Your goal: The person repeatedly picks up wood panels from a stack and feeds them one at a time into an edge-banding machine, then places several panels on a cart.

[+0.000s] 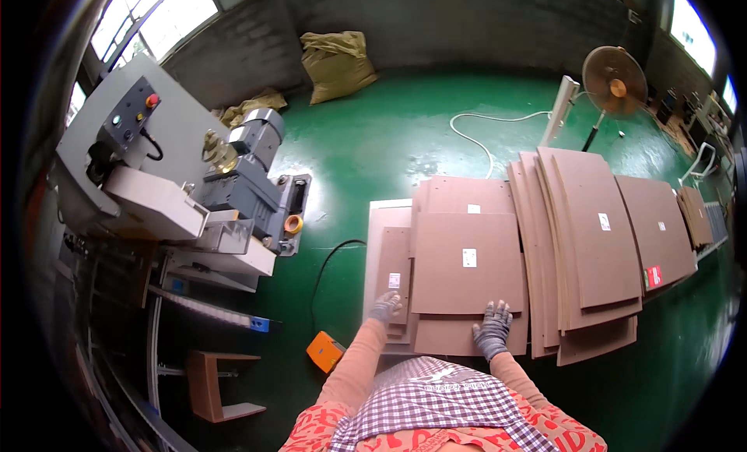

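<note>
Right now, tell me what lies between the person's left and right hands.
In the head view, a labelled brown board overlaps a lower brown board between the left hand and the right hand.

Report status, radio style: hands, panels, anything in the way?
Left hand at narrow panel, grip unclear. Right hand open against wider brown panels, stacked in layers. Orange object left of panels, clear of both hands.

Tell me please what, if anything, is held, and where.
No clear hold: the right hand lies spread at the lower edge of the middle board; the left hand cannot be judged.
</note>
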`<action>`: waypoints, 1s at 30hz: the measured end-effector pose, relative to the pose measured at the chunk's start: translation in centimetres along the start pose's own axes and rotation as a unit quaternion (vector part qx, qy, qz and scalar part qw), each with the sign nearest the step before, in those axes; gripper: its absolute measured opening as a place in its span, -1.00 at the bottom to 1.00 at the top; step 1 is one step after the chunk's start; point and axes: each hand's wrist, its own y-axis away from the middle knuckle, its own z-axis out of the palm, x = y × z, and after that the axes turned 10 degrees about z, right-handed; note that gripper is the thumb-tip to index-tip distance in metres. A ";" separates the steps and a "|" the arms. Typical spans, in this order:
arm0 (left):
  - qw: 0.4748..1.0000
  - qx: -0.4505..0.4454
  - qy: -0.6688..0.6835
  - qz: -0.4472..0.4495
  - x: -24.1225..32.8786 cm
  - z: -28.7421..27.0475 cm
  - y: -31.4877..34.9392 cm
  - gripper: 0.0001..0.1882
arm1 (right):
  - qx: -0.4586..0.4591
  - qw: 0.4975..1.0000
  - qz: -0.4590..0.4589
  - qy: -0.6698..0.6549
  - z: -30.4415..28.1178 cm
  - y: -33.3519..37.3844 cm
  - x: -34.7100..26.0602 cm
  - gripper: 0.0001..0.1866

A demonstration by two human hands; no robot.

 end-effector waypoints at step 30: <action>0.662 0.608 0.356 0.255 12.1 -72.5 24.9 -0.09 | -0.266 0.879 -0.181 -0.351 3.3 14.1 -34.8 -0.81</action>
